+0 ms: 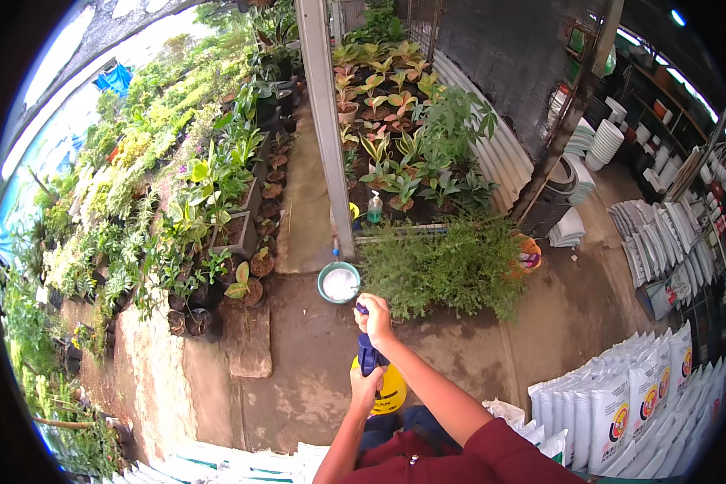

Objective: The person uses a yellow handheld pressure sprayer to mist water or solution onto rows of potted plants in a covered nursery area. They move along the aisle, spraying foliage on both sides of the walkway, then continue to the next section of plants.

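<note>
Sprayer [377, 379]: yellow tank, blue pump top, held upright just in front of the person's chest, above the concrete floor [315, 379]. Right hand [375, 317] wrapped closed around the blue pump handle at the top. Left hand [365, 385] gripping the blue neck lower down, fingers closed on it, tank showing just beside and below.

Just beyond the right hand: round green basin [339, 282] on the floor, white contents, sitting at the foot of a grey post [324, 129]. Right of the basin, a dense low green bush [452, 270] along the front edge of a plant bed. Small green spray bottle [374, 208] stands at that bed's front edge, near the post. Behind it, rows of pink-and-green leafy potted plants [387, 97].

Left of the path: long bank of potted plants [177, 202], dark pots along its floor edge.

Right side: stacked white sacks [637, 403] near lower right corner, white pots [605, 143] stacked further back by a corrugated wall [492, 137].
</note>
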`<state>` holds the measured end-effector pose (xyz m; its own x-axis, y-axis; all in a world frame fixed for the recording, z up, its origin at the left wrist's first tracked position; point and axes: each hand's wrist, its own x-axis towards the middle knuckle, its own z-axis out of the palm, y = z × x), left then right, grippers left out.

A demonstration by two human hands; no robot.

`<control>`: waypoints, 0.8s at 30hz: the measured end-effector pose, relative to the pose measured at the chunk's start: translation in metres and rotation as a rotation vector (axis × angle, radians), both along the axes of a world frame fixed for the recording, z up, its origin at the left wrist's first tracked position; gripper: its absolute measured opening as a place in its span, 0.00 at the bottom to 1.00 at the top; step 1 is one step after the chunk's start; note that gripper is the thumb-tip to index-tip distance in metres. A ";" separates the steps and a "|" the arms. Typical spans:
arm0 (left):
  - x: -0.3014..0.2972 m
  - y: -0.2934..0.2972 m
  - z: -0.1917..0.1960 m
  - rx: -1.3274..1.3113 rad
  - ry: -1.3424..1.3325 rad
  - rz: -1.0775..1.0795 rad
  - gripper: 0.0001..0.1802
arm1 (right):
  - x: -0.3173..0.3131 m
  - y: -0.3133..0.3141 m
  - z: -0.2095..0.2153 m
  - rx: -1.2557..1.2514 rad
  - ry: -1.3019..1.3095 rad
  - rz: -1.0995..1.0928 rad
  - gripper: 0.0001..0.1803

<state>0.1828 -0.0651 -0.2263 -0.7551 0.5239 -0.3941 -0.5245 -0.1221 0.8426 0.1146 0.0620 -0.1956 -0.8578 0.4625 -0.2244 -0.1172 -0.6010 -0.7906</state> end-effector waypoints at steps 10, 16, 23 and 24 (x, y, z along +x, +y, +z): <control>0.000 -0.003 -0.005 -0.091 0.086 -0.078 0.10 | 0.040 -0.010 -0.022 0.694 -0.255 -0.131 0.10; -0.008 -0.005 -0.017 -0.120 0.244 -0.077 0.09 | 0.045 -0.019 0.001 0.886 -0.477 -0.294 0.21; -0.029 -0.023 0.013 -0.005 0.219 0.055 0.15 | 0.067 -0.078 0.027 0.936 -0.526 -0.043 0.28; -0.036 -0.029 0.011 0.018 0.317 0.056 0.17 | 0.065 -0.082 0.032 0.967 -0.480 -0.048 0.28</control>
<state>0.1464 -0.0939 -0.2149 -0.8664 0.4831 -0.1261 -0.2287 -0.1593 0.9604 0.1792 -0.0196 -0.1633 -0.7537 0.6550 -0.0537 0.3245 0.2998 -0.8971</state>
